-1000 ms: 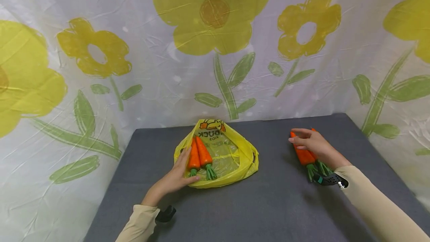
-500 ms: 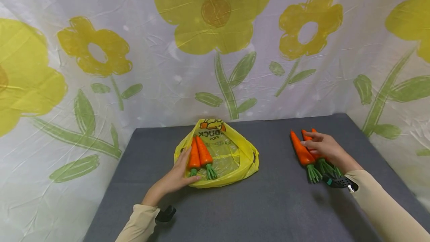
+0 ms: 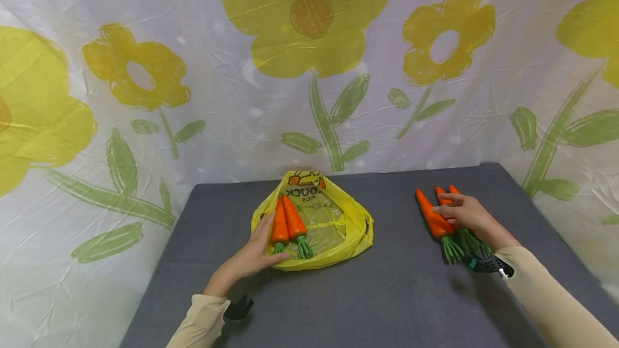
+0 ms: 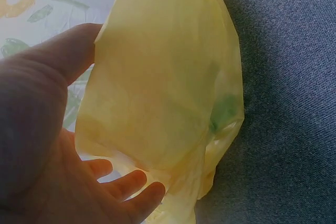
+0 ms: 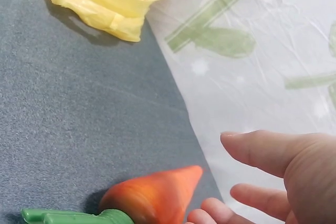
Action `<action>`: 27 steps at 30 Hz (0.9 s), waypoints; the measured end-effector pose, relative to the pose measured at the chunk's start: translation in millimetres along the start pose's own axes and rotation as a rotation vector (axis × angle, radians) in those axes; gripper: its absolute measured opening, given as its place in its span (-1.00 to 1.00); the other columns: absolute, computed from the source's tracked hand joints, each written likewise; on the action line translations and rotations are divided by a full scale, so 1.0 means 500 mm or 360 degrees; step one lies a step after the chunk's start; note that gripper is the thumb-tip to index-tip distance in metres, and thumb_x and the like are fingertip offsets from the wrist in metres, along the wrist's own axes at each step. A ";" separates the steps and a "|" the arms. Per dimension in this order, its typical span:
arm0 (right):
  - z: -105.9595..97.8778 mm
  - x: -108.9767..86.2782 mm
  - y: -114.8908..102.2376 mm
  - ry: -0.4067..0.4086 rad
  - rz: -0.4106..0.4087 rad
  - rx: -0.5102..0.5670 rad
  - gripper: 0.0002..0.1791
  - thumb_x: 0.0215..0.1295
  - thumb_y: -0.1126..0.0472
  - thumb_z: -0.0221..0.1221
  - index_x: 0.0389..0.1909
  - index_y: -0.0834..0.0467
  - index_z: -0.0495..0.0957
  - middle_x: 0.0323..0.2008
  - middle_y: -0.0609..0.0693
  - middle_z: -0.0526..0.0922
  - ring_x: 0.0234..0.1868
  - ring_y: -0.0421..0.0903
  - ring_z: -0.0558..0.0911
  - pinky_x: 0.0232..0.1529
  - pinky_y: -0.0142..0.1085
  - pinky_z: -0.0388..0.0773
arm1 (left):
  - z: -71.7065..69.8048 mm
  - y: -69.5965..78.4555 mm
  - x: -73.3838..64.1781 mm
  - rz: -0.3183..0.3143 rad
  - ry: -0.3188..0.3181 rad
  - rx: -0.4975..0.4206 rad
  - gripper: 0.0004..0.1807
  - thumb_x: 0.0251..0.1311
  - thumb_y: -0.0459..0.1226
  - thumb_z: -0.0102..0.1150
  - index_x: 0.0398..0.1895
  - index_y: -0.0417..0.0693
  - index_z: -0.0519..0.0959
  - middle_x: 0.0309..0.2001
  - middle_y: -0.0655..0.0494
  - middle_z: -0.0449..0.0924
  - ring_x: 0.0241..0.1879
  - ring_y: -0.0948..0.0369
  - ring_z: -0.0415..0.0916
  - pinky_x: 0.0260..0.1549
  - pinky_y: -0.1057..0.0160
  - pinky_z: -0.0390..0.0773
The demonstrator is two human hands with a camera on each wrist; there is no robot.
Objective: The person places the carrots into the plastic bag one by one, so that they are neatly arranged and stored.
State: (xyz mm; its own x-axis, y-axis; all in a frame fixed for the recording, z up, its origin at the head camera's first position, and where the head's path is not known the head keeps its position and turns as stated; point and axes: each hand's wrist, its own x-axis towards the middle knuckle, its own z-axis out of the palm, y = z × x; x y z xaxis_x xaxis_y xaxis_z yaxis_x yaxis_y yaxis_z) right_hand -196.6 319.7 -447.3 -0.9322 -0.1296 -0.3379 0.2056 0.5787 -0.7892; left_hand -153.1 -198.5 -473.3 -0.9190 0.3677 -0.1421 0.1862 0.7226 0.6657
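A yellow plastic bag (image 3: 348, 248) lies with its mouth open near the table's middle. Inside it, on the left, are two orange toy carrots (image 3: 294, 219) with green tops. My left hand (image 3: 249, 254) rests against the bag's left side, fingers extended and thumb over the front rim. In the left wrist view, yellow plastic hides the thumb tip. On the right, three more carrots lie side by side, the leftmost carrot (image 3: 432, 216) fully visible. Over the other two carrots hovers my right hand (image 3: 471, 216), thumb and fingers apart, partly hiding them. Whether it touches them, I cannot tell.
A dark grey table (image 3: 367, 305) carries everything. Behind it hangs a white curtain (image 3: 232, 122) printed with yellow flowers, reaching down along the back edge and both sides. Black straps (image 3: 488, 265) circle both wrists.
My right hand has moved rightward off the leftmost carrot, so that carrot and the middle one's tip now show. The left hand and the bag have stayed put.
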 end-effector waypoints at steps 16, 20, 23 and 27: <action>0.017 -0.003 -0.014 0.0031 -0.0058 -0.0059 -0.16 0.40 -0.04 0.17 0.49 0.35 0.10 0.32 0.49 0.34 0.04 0.08 0.66 0.04 -0.11 0.64 | -0.001 -0.002 -0.001 -0.0015 -0.0009 -0.0009 0.18 0.23 0.00 0.32 0.61 -0.01 -0.36 0.59 -0.27 -0.44 0.58 -0.23 -0.39 0.39 -0.38 0.06; 0.023 0.001 -0.010 0.0035 -0.0100 -0.0075 -0.19 0.41 0.01 0.17 0.48 0.38 0.12 0.28 0.49 0.37 0.07 0.12 0.63 0.04 -0.10 0.64 | -0.001 0.000 -0.001 -0.0012 -0.0009 -0.0019 0.18 0.23 0.01 0.31 0.61 -0.03 -0.36 0.59 -0.30 -0.44 0.58 -0.25 -0.37 0.38 -0.39 0.06; 0.031 0.004 -0.008 0.0052 -0.0138 -0.0102 -0.21 0.41 0.04 0.18 0.45 0.42 0.15 0.22 0.48 0.43 0.04 0.13 0.64 0.00 -0.11 0.65 | -0.001 0.000 -0.001 -0.0018 -0.0010 -0.0021 0.19 0.23 0.01 0.31 0.61 -0.03 -0.36 0.59 -0.31 -0.44 0.57 -0.26 -0.36 0.38 -0.39 0.06; 0.046 0.008 -0.007 0.0059 -0.0154 -0.0125 -0.21 0.39 0.04 0.21 0.43 0.44 0.18 0.16 0.47 0.49 -0.01 0.13 0.66 -0.03 -0.11 0.66 | -0.001 -0.001 -0.002 -0.0014 -0.0006 -0.0015 0.18 0.23 0.00 0.31 0.61 -0.04 -0.36 0.58 -0.33 -0.43 0.57 -0.28 -0.34 0.37 -0.39 0.07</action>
State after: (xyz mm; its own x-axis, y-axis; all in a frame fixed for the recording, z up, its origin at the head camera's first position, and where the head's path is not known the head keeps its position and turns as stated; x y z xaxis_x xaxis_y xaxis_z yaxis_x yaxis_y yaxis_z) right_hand -194.2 298.6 -457.9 -0.9573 -0.1590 -0.2416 0.0913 0.6264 -0.7742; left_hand -152.6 -199.4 -472.9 -0.9194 0.3634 -0.1504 0.1749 0.7203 0.6713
